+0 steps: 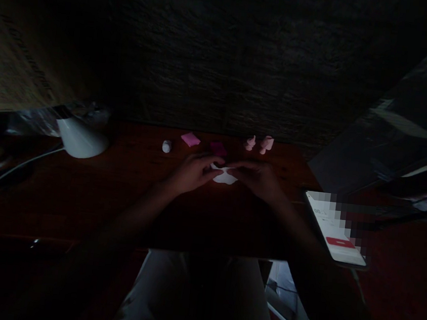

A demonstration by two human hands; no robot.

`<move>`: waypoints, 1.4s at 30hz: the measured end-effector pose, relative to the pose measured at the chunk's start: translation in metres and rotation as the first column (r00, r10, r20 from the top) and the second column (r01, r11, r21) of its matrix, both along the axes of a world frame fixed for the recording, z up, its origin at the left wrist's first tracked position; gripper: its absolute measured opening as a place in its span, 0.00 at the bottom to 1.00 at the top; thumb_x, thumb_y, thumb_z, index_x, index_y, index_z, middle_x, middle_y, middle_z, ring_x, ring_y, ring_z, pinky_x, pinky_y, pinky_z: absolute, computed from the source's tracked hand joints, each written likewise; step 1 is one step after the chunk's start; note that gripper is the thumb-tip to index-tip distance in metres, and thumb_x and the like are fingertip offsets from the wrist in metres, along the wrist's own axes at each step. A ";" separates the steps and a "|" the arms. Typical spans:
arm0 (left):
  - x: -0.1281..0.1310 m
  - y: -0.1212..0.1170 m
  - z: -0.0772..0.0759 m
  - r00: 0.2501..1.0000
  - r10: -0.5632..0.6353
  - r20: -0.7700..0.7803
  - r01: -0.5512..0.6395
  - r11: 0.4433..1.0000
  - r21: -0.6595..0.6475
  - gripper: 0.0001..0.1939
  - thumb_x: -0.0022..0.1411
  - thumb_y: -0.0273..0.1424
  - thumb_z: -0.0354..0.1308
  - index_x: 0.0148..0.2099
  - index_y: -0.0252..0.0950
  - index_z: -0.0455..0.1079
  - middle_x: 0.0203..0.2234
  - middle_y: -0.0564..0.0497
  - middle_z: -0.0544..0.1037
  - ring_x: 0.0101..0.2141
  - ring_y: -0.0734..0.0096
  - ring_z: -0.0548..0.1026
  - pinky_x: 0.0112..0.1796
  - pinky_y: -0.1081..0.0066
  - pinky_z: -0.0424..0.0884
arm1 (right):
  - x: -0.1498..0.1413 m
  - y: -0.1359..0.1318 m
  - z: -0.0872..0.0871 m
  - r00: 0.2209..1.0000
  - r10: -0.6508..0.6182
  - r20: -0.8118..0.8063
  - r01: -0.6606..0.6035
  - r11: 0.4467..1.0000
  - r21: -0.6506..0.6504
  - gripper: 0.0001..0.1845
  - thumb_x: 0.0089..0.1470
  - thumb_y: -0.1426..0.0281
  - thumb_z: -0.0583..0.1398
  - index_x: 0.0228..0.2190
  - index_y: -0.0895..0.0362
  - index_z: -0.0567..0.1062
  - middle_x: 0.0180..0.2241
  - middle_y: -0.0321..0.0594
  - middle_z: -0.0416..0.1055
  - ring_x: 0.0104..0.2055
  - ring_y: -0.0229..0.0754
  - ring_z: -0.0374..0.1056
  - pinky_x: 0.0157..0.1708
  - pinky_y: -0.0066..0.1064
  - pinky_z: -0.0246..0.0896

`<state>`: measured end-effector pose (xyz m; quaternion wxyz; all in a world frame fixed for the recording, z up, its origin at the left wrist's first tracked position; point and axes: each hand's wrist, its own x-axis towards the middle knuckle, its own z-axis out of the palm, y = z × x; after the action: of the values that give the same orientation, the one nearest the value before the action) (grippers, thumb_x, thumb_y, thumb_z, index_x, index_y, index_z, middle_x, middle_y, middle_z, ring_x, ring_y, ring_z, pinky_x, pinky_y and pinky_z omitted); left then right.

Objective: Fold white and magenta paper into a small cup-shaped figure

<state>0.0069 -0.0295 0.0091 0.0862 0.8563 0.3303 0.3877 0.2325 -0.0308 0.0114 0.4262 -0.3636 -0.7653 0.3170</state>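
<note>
A flat, wavy-edged white piece of what looks like modelling clay (225, 176) is between my two hands, low over the wooden table. My left hand (201, 171) pinches its left edge between thumb and fingers. At its right edge, my right hand (254, 177) does the same with curled fingers. Just beyond the fingertips lies a dark magenta piece (218, 149). A pink pillow-shaped piece (190, 139) and a small white lump (166, 146) sit to the left. Two small pale pink shaped pieces (250, 143) (266, 144) stand at the back right.
The wooden table (127, 186) is dimly lit, with a dark wall behind. A white lamp-like base (82, 138) with a cable and a cardboard box (14, 52) are at left. A lit phone (328, 228) lies by the right edge, near a dark panel (356, 139).
</note>
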 end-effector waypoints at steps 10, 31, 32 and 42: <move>0.007 -0.002 -0.005 0.999 -0.014 0.030 0.013 1.000 0.016 0.08 0.65 0.30 0.62 0.46 0.37 0.79 0.39 0.47 0.84 0.36 0.68 0.82 0.39 0.69 0.77 | 0.006 0.003 0.000 0.997 0.072 -0.018 -0.074 0.991 -0.108 0.10 0.51 0.66 0.68 0.39 0.48 0.84 0.40 0.35 0.83 0.40 0.45 0.79 0.45 0.40 0.75; 0.016 -0.005 -0.002 0.992 -0.064 0.107 0.070 0.996 -0.057 0.05 0.66 0.29 0.61 0.40 0.35 0.79 0.35 0.48 0.83 0.34 0.70 0.80 0.34 0.73 0.74 | 0.010 0.004 0.002 0.997 0.059 0.043 -0.056 0.996 -0.072 0.08 0.54 0.60 0.67 0.35 0.48 0.85 0.36 0.35 0.83 0.37 0.44 0.79 0.42 0.38 0.75; 0.016 -0.005 -0.002 0.992 -0.057 0.109 0.064 0.996 -0.063 0.05 0.65 0.29 0.62 0.40 0.35 0.79 0.35 0.48 0.83 0.33 0.71 0.80 0.34 0.73 0.74 | 0.010 0.004 0.002 0.997 0.062 0.043 -0.059 0.996 -0.069 0.08 0.55 0.61 0.66 0.35 0.49 0.85 0.36 0.35 0.83 0.37 0.44 0.79 0.42 0.38 0.75; -0.005 0.000 0.006 0.997 -0.071 0.044 0.074 0.995 -0.071 0.05 0.65 0.31 0.63 0.39 0.35 0.77 0.36 0.48 0.81 0.32 0.73 0.78 0.34 0.74 0.72 | 0.011 0.002 0.005 0.997 0.058 0.057 -0.051 0.992 -0.116 0.12 0.53 0.62 0.67 0.39 0.54 0.83 0.38 0.38 0.83 0.38 0.43 0.78 0.42 0.35 0.72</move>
<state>0.0017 -0.0295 0.0152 0.1381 0.8556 0.3112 0.3899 0.2440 -0.0287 0.0163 0.3726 -0.3758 -0.7680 0.3608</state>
